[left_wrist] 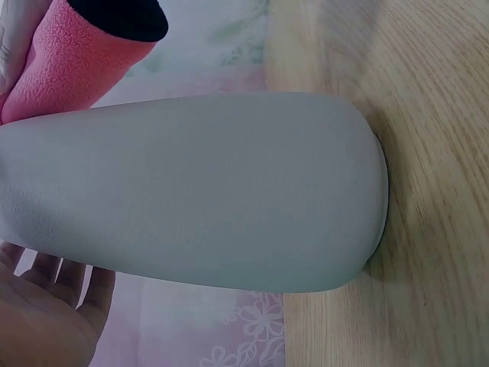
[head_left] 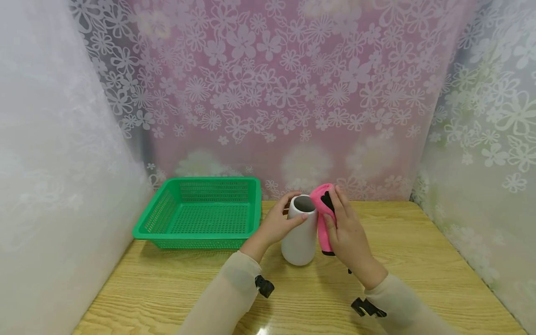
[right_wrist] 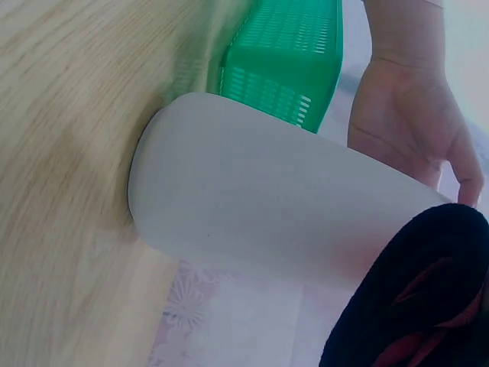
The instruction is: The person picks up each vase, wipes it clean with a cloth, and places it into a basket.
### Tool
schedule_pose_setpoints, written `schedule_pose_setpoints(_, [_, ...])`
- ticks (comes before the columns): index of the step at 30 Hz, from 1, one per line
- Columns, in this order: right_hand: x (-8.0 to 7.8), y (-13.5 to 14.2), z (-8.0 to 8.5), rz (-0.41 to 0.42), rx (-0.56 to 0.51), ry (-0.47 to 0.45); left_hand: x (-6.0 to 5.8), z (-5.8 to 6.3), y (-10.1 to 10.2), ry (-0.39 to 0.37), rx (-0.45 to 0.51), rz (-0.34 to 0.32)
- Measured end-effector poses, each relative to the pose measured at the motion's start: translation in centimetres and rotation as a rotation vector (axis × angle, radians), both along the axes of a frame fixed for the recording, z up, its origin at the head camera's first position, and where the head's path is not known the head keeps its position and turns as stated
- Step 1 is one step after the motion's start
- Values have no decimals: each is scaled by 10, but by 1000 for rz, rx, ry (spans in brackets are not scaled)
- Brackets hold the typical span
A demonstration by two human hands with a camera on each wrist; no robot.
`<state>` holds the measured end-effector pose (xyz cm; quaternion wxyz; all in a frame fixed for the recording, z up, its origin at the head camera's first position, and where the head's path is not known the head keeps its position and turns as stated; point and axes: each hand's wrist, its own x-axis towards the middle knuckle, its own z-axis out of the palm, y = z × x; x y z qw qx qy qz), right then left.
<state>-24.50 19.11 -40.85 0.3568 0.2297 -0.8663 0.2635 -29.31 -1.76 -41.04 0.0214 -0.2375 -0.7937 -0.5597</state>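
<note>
A white vase (head_left: 299,242) stands upright on the wooden table, its round mouth facing up. My left hand (head_left: 277,222) grips it near the top from the left, thumb on the near side just below the rim and fingers reaching round the far side. In my right hand (head_left: 348,232) is a folded pink cloth (head_left: 323,225) with black parts, held against the vase's upper right side. The left wrist view has the pink cloth (left_wrist: 92,65) at the vase's narrow upper end. From the right wrist, the cloth's dark folded end (right_wrist: 416,283) overlaps the white vase (right_wrist: 252,183).
A green perforated plastic basket (head_left: 197,236) sits on the table to the left of the vase. The wood-grain table (head_left: 418,279) reaches back to a pink flowered curtain (head_left: 268,93), and pale curtains flank it on both sides.
</note>
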Motion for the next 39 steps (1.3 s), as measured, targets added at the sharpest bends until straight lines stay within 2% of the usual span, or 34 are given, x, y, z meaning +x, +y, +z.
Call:
schedule_pose_setpoints(17, [-4,-5,-9,41,18,33,2,0,1,-22,46,-6])
schedule_pose_setpoints(29, [-14,-10,-23,80,-106,52,4,1,1,-57,66,-17])
schedule_pose_setpoints(39, [-13,-13,-31,65,-203,-38,4,-1,2,-32,84,-17])
